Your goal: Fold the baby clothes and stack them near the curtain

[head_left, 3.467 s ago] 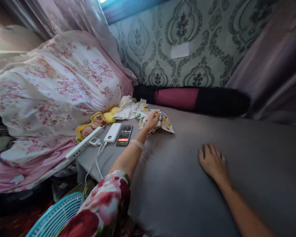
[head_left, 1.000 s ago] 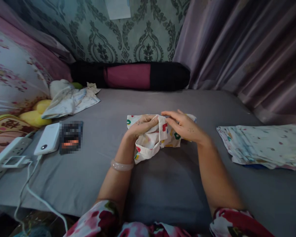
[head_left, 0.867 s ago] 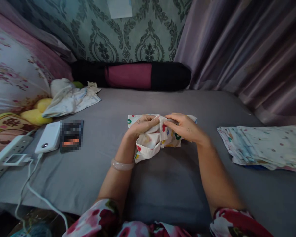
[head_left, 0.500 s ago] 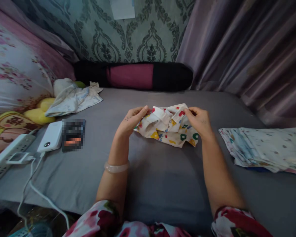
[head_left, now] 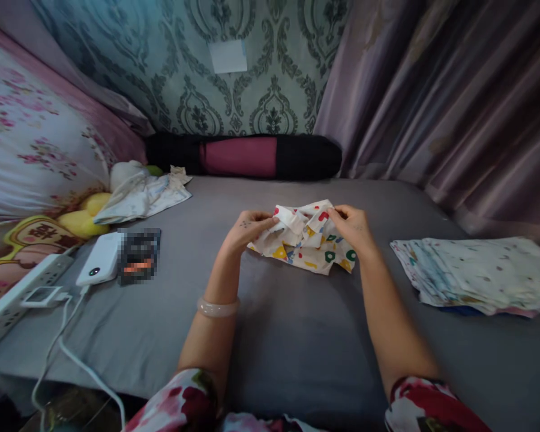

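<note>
A small white collared shirt (head_left: 312, 255) with red, yellow, green and blue shapes is held in front of me, its lower part spread over the grey sheet. My left hand (head_left: 252, 230) pinches the left side of its collar between thumb and fingers. At the opposite end of the collar, my right hand (head_left: 347, 225) grips the cloth in the same way. The shirt's body is bunched and folded below the collar. A pale bangle circles my left wrist.
To the right lies a stack of folded clothes (head_left: 481, 273). At left are a white power bank (head_left: 99, 259), a blurred dark item (head_left: 139, 257), a power strip (head_left: 20, 297) with cables, and a crumpled pale garment (head_left: 146, 198). A black and maroon bolster (head_left: 240, 156) lies along the wall.
The camera view has tilted up slightly. Both hands still hold the collar, and they are a little closer together now. The shirt's shape is nearly the same.
</note>
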Demonstrator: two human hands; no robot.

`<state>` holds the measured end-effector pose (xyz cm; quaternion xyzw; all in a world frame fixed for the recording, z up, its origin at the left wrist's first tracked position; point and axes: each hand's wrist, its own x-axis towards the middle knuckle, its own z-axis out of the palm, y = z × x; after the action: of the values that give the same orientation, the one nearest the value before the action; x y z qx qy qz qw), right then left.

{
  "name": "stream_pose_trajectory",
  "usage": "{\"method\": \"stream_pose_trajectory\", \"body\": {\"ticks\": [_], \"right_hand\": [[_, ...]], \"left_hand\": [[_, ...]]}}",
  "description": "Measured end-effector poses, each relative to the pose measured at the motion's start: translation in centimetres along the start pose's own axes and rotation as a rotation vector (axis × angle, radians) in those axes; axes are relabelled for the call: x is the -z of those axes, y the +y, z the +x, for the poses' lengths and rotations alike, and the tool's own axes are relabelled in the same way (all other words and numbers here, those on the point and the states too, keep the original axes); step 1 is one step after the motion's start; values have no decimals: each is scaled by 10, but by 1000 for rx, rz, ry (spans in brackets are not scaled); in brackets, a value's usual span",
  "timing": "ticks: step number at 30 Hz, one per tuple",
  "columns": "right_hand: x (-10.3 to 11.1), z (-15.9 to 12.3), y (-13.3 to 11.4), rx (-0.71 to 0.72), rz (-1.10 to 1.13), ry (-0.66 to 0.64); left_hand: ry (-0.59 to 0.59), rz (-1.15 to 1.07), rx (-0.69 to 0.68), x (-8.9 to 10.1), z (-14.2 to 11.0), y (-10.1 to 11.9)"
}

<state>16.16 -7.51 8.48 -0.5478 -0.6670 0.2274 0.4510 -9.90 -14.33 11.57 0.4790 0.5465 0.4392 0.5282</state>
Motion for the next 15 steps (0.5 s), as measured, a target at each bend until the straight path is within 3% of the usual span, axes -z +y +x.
{"method": "stream_pose_trajectory", "body": {"ticks": [6,10,15], "right_hand": [[6,3,-7,43,16,-32],[19,6,-26,89,50,-118],[38,9,-63,162,115,-120]], "left_hand": [[119,49,-26,0,7,6],[181,6,-142,7,7,21],[135,-28,-341,21,0,52]]}}
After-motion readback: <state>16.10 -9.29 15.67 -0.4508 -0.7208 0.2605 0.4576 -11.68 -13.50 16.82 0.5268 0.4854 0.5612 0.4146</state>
